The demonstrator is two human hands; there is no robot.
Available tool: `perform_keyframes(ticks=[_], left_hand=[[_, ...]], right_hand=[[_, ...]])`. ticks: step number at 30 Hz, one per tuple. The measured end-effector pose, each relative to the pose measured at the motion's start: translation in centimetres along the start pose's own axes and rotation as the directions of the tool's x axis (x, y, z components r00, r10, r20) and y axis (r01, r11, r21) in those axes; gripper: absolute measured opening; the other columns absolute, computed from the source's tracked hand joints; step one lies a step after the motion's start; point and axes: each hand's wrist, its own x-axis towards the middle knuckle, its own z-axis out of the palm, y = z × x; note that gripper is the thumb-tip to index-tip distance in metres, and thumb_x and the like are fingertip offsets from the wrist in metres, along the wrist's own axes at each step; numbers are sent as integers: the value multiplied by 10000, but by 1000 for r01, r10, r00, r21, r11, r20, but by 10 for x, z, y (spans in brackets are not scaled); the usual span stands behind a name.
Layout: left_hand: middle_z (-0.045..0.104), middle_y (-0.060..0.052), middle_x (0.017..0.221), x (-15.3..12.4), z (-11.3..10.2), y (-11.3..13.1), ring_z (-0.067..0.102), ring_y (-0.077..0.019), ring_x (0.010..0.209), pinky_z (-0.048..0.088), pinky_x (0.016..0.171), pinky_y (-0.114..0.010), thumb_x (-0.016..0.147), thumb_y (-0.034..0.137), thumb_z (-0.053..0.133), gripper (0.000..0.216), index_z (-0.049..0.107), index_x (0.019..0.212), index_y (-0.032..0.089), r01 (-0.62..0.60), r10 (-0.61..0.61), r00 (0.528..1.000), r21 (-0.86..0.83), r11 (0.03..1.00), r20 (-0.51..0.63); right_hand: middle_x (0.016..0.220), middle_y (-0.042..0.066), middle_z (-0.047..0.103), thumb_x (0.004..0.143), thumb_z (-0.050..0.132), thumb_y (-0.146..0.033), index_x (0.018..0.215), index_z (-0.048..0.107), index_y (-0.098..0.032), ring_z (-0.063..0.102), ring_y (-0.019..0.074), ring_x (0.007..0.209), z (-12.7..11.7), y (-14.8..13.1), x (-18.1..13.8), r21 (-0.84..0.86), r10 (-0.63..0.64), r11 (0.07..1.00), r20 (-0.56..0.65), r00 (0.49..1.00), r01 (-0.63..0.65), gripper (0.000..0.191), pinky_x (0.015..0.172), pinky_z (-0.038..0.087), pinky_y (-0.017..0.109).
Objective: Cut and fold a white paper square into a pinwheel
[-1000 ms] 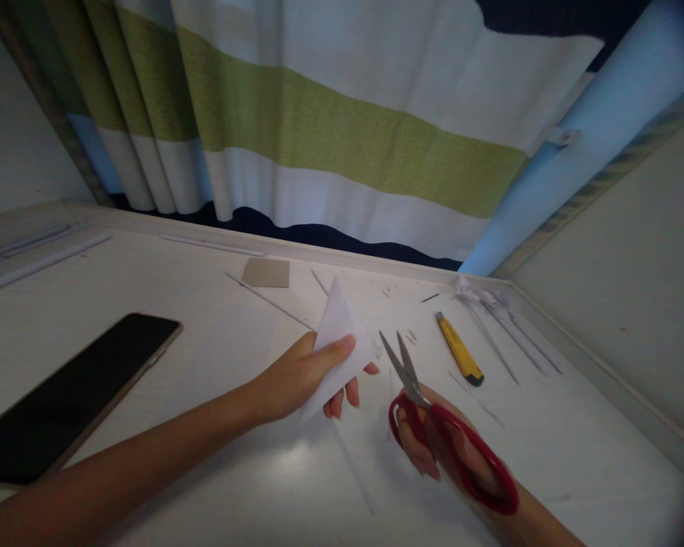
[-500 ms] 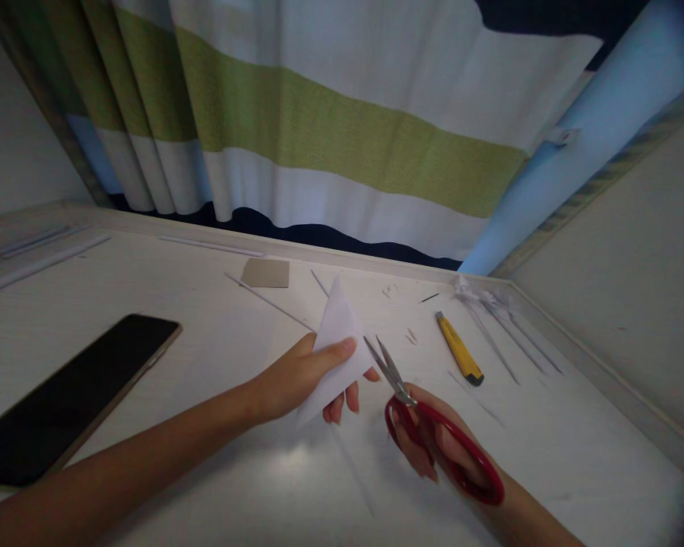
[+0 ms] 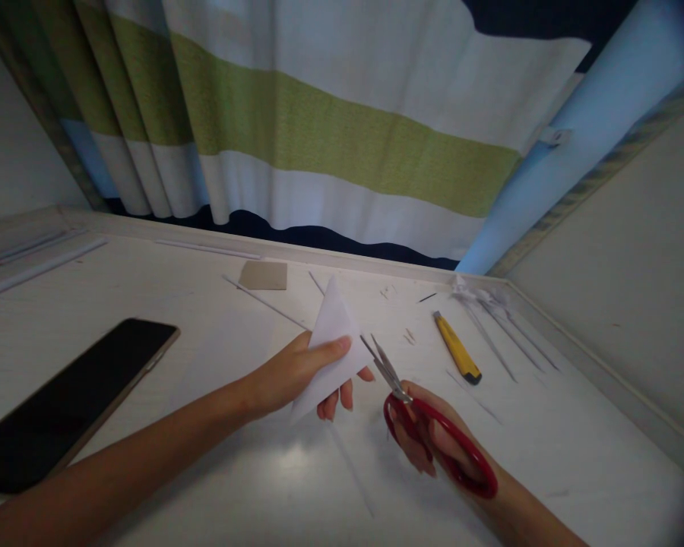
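Observation:
A white folded paper, triangular with its point upward, is pinched in my left hand. The thumb presses on its front while the other fingers pass behind and show below its lower edge. My right hand grips a pair of scissors by its red handles, fingers through the loops. The metal blades stand slightly apart and point up and left, their tips beside the paper's right edge. Whether they touch it I cannot tell.
A black phone lies at the left. Right of the scissors is a yellow box cutter. A grey-brown card and thin white paper sticks lie further back. More sticks with crumpled ends are at right. A striped curtain hangs behind.
The view has shifted very slightly. Both hands keep nearly the same place, and the scissor blades look a little closer together than before.

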Motion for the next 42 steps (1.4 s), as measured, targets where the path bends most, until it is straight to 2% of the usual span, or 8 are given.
perform_keyframes(ticks=[9,19,42], left_hand=[[605,-31,537,4,0,-12,514,-75,381,393,379,-158,858,379,349,400,633,890,100,3,0,999,-68,998,45],[603,-39,545,2,6,-16,517,-73,375,396,384,-160,863,365,343,414,642,853,79,60,-45,991,-115,992,128],[586,-35,501,3,14,-21,467,-73,316,363,344,-170,850,372,335,432,634,791,66,131,-100,983,-216,968,152]], right_hand=[[487,-66,373,697,500,-581,824,437,-157,292,41,355,1,-1,1,-19,44,999,8,999,-43,447,331,207,168],[492,-61,398,770,456,-516,826,440,-148,325,43,369,4,1,0,-33,59,998,-10,998,-59,373,350,233,164],[471,-67,406,774,444,-524,826,429,-150,321,33,340,7,5,0,16,77,997,-1,997,-77,378,330,218,153]])
